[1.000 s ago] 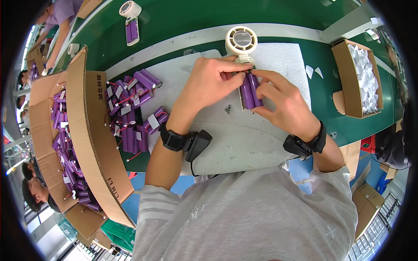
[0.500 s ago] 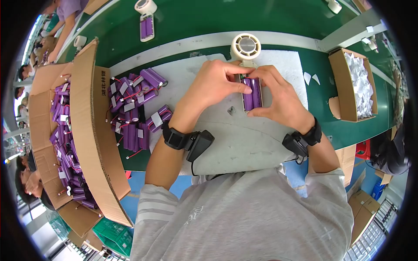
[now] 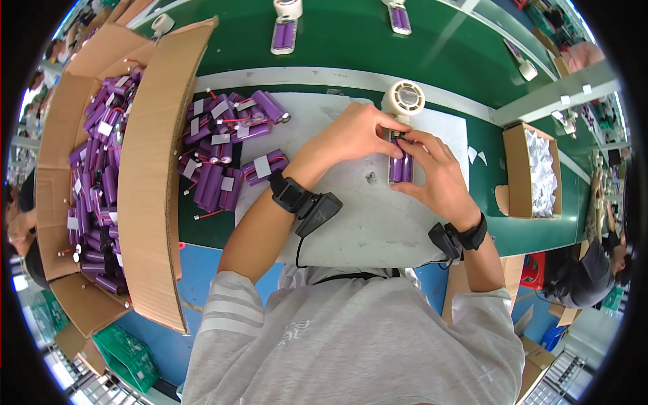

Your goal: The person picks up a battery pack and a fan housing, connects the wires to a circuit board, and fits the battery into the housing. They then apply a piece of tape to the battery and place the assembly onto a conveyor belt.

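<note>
A white handheld fan (image 3: 407, 98) with a round grille lies on the pale foam mat (image 3: 351, 223), its head pointing away from me. In its opened handle sits a purple two-cell battery pack (image 3: 403, 169). My left hand (image 3: 361, 140) is closed at the handle's neck, thumb and fingertips at the top of the cells. From the other side my right hand (image 3: 437, 172) grips the handle, its index finger by the left thumb and its thumb at the lower end. The fingers partly hide the wires at the neck.
Loose purple battery packs (image 3: 219, 145) with red wires lie on the left. Beside them stands a cardboard box (image 3: 158, 169) of more packs. At the right is a box (image 3: 516, 172) of white pieces. Other opened fans (image 3: 284, 34) lie on the far green surface.
The whole view has shifted, and more fans show at the far side. My right index finger has come in to the top of the cells, beside my left thumb. The fan stays between both hands.
</note>
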A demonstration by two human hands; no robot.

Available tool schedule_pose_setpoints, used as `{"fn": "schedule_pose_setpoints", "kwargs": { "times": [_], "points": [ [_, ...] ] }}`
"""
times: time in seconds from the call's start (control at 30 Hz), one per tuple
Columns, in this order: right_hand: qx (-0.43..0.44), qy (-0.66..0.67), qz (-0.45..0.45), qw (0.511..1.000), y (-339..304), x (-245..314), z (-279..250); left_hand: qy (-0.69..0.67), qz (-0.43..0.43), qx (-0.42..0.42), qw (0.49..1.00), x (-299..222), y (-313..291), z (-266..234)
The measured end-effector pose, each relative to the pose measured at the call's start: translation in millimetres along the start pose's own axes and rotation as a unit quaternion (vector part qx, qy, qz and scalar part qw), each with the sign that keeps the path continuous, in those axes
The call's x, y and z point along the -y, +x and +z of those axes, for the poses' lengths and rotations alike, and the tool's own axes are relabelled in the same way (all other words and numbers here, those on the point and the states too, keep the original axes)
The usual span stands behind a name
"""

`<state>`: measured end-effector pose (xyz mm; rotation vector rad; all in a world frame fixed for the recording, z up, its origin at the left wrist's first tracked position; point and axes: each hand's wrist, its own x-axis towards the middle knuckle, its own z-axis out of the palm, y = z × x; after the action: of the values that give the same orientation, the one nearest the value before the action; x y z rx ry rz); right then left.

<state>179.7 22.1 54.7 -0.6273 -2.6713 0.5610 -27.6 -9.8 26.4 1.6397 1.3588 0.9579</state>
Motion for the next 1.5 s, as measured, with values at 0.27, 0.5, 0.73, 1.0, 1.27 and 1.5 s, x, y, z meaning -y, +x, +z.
{"fn": "schedule_pose_setpoints", "kwargs": {
  "times": [0.27, 0.5, 0.73, 1.0, 1.27, 1.5],
  "points": [
    [-0.018, -0.069, 0.024, 0.997, 9.5, -14.4, -0.8, 0.020, 0.074, -0.160, 0.984, 8.5, 0.9, 21.4],
    [-0.145, -0.137, -0.034, 0.979, 87.7, 7.3, -36.1, 0.165, 0.078, -0.119, 0.976, 8.9, 2.3, 37.0],
    [0.169, 0.039, -0.119, 0.978, 162.2, 74.6, 35.6, 0.064, 0.263, -0.242, 0.932, 40.7, -1.3, 68.8],
    [0.254, 0.041, -0.094, 0.962, 197.8, 65.4, 78.1, -0.069, 0.020, -0.035, 0.997, 12.1, -19.8, 50.2],
    [0.180, 0.300, 0.093, 0.932, 172.3, 49.4, 13.1, 0.065, 0.141, -0.115, 0.981, 40.3, 16.0, 69.9],
    [0.029, 0.492, 0.128, 0.861, 82.4, 5.2, -27.7, -0.430, -0.025, -0.208, 0.878, 10.6, 12.1, 39.1]
  ]
}}
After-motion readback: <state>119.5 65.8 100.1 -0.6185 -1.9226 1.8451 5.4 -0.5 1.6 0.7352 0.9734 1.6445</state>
